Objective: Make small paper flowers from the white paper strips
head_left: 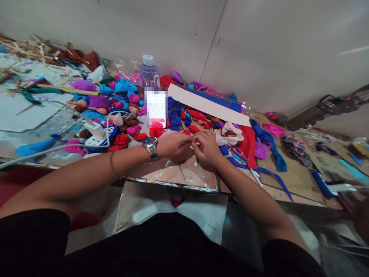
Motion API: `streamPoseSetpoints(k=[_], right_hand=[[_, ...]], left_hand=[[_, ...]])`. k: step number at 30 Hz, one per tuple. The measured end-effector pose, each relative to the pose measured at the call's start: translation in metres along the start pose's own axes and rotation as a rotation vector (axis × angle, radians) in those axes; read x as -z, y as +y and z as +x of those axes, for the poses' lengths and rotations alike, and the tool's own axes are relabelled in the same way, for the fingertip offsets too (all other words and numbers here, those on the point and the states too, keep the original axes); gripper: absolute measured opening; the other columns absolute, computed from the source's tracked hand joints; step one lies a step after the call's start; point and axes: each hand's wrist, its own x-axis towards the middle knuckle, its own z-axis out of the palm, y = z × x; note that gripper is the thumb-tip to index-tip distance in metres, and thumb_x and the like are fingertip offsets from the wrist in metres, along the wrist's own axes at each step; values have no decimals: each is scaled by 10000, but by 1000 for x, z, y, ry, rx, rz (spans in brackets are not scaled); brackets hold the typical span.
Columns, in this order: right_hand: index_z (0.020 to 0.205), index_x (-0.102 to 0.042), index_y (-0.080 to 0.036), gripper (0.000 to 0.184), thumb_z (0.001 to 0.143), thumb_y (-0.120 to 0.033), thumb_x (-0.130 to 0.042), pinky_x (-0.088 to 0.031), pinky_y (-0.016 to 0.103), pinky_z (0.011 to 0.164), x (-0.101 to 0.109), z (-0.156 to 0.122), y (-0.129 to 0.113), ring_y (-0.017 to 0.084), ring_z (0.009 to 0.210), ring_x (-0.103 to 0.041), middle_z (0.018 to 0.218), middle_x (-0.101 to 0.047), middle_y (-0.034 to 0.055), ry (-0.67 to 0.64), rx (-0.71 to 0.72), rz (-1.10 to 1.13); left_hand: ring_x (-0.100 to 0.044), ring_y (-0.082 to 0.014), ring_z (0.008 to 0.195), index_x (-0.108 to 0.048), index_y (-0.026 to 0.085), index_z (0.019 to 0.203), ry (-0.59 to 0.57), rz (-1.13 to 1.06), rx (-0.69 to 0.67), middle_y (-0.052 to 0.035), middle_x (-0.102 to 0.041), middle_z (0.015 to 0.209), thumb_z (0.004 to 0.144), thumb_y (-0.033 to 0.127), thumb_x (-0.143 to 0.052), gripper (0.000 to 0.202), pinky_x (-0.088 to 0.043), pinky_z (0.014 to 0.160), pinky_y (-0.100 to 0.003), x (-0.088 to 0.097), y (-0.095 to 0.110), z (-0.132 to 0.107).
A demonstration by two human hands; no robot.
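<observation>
My left hand [174, 144], with a metal watch [150, 147] on its wrist, meets my right hand [206, 148] over the front of the table. Thumbs and fingers of both are pinched together at one spot. Something small seems to be between the fingertips, too small and covered to name. Just beyond the hands lie crumpled red pieces [157, 129] that look like crepe paper, and blue ones [174, 115]. A crumpled whitish piece [230, 133] is to the right of my right hand, beside a red strip [250, 146].
A water bottle [149, 73] stands behind a blurred-out white rectangle [156, 104]. A long cream strip [207, 104] lies across the pile. On the left are a power strip [100, 141] with a cable and green-handled pliers [30, 97]. Another person's arm [361, 211] shows at the right edge.
</observation>
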Motion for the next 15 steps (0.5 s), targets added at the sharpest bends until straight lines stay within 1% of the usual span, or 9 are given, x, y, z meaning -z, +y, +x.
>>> streamPoseSetpoints(k=[2, 4, 7, 10, 15], right_hand=[[952, -637, -240, 18, 954, -233, -653, -351, 465, 1039, 0, 0, 1, 271, 1111, -614, 1075, -760, 43, 33, 16, 21], [950, -647, -243, 19, 965, -240, -659, -359, 459, 1034, 0, 0, 2, 265, 1100, -618, 1070, -761, 41, 55, 22, 24], [956, -641, -242, 40, 993, -242, -625, -360, 465, 1037, -1, -1, 2, 265, 1101, -615, 1071, -753, 50, 49, 16, 9], [974, -623, -242, 44, 1006, -247, -592, -356, 472, 1047, -1, -1, 2, 268, 1108, -608, 1070, -742, 52, 48, 11, 6], [951, -625, -238, 67, 1005, -272, -605, -382, 451, 1001, -2, 0, 7, 260, 1074, -618, 1035, -734, 46, 111, 23, 38]], left_hand=[[-613, -174, 665, -723, 209, 883, 3, 11, -7, -40, -737, 793, 1021, 347, -525, 278, -249, 594, -328, 0, -1, 1], [-614, -171, 669, -719, 207, 881, -7, 10, -11, -37, -737, 799, 1030, 346, -522, 284, -260, 599, -324, 0, -3, 1], [-616, -169, 673, -715, 207, 885, -18, 1, -12, -34, -735, 803, 1052, 387, -503, 324, -265, 603, -319, 0, -4, 2], [-626, -175, 685, -723, 206, 922, 11, -18, -3, -39, -738, 808, 1063, 443, -491, 361, -264, 607, -318, 0, -3, 1], [-607, -179, 647, -740, 191, 930, 59, -80, 55, -51, -716, 740, 1052, 497, -497, 409, -274, 605, -317, 3, 0, 1]])
